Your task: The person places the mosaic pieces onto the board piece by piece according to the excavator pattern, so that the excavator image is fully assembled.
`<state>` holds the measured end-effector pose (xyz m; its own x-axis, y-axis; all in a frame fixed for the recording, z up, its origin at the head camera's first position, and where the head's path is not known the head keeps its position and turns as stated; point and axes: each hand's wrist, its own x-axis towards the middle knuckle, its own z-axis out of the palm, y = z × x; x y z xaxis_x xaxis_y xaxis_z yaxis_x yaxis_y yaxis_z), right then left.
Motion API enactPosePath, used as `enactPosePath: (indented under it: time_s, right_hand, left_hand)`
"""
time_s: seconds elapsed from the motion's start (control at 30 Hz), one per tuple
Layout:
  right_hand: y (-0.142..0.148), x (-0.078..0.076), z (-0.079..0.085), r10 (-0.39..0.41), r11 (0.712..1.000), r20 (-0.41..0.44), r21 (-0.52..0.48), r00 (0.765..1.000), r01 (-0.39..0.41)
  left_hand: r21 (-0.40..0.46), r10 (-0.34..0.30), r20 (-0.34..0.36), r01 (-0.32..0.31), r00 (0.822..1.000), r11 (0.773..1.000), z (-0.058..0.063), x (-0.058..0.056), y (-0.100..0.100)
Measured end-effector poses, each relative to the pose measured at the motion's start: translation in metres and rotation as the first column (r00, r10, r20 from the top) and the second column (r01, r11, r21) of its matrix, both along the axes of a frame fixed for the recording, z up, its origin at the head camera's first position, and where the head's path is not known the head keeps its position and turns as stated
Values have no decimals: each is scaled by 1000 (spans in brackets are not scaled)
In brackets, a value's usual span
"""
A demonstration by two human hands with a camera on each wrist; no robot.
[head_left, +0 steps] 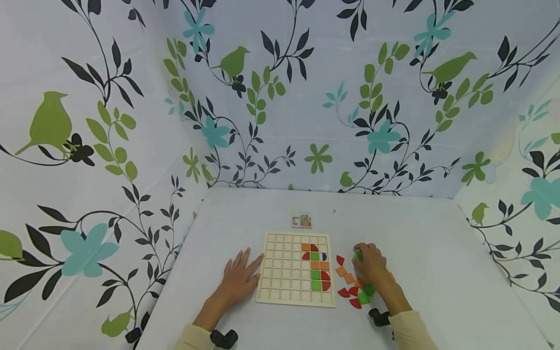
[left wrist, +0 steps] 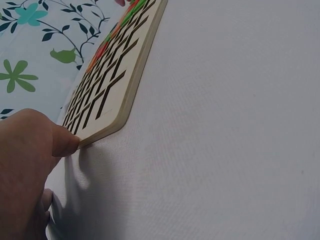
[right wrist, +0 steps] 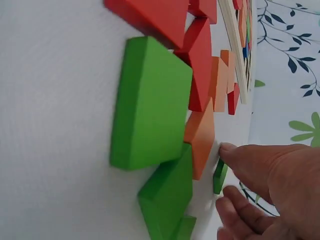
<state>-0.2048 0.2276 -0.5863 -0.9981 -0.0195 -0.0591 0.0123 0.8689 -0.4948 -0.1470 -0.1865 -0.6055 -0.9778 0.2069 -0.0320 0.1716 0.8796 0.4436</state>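
A wooden grid board lies on the white table, with coloured pieces set in cells along its right side. At its left edge my left hand rests with spread fingers; in the left wrist view the thumb touches the board's corner side. To the right of the board, my right hand pinches a small green block at the far end of the loose pieces. The right wrist view shows this green block between thumb and fingers, close to the table surface.
Loose red quarter-circle pieces, orange squares and green squares lie between the board and my right forearm. Beyond the board lies a small printed pattern card. Patterned cloth surrounds the table.
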Motion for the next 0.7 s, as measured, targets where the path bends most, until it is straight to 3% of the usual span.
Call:
enactPosePath:
  time_s: [0.17, 0.47, 0.7]
  right_hand:
    - [3, 3, -3, -49, 999, 14, -20, 999, 49]
    - [-4, -6, -7, 14, 996, -15, -87, 1000, -16]
    - [-29, -17, -7, 6, 994, -47, -105, 999, -11]
  left_hand:
    - [-4, 1, 8, -1, 1000, 1000, -2, -1, 1]
    - [5, 3, 10, -3, 1000, 1000, 1, 0, 1]
    - [13, 0, 13, 0, 1000, 1000, 5, 2, 2]
